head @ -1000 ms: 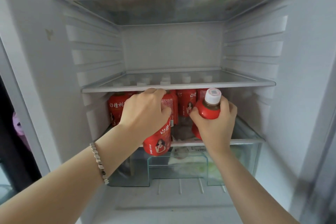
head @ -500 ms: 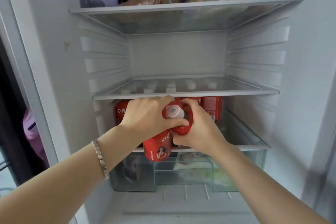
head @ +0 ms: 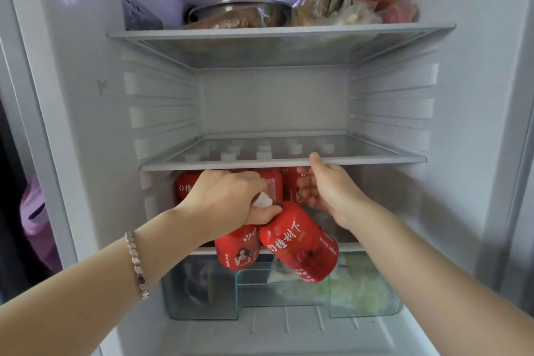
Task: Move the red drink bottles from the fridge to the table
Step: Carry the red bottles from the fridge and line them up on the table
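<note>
Grip is your weak point. Your left hand [head: 228,199] is clamped over the necks of two bottles at once. The tilted bottle [head: 300,243] hangs below and to the right of your knuckles, and the straighter bottle [head: 238,248] sits directly under your palm. Both are out past the shelf front, so firm up that hold first. Your right hand [head: 329,191] is spread, thumb up against the edge of the glass shelf [head: 375,157]. Its fingers are just beside the shelved bottles [head: 274,182], not yet wrapped round one. Take one low round its body and draw it straight toward you under the shelf. The tilted bottle could swing into it, so hold it clear.
</note>
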A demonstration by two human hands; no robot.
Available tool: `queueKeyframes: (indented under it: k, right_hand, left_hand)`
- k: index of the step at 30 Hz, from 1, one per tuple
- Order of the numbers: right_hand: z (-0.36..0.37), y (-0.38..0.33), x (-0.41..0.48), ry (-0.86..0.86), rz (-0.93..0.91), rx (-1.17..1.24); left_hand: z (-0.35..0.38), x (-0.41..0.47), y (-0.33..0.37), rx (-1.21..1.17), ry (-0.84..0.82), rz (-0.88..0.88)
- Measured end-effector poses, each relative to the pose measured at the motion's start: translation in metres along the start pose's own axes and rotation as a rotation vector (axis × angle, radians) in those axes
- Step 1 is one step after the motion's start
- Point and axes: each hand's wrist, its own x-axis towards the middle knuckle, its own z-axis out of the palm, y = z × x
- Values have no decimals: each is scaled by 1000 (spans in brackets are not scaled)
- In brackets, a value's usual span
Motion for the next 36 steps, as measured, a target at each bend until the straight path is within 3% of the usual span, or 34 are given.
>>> queueKeyframes:
  k: [5, 8, 10, 14, 17, 20, 29, 36]
  right_hand:
    - [12, 3, 3, 122, -117, -41]
    - [8, 19, 5, 195, -339, -320]
    - [2, 32, 9, 145, -416, -431]
    - [5, 53, 39, -101, -330, -751]
    - [33, 53, 60, -144, -272, -678]
    - [55, 49, 75, -55, -263, -570]
    - [45, 33, 38, 215, -148, -916]
    - [5, 26, 0, 378, -71, -904]
  left_hand:
    - [-2, 2, 3, 32, -1, -31]
    - [-3, 0, 0, 74, -49, -69]
    - [-9, -6, -1, 84, -74, -80]
    - [-22, -24, -15, 185, -136, -132]
    - [-28, -36, -19, 228, -334, -195]
    - [-32, -46, -20, 250, -389, -213]
    - [-38, -45, -18, 251, -391, -216]
    - [-32, -38, -9, 243, -386, -205]
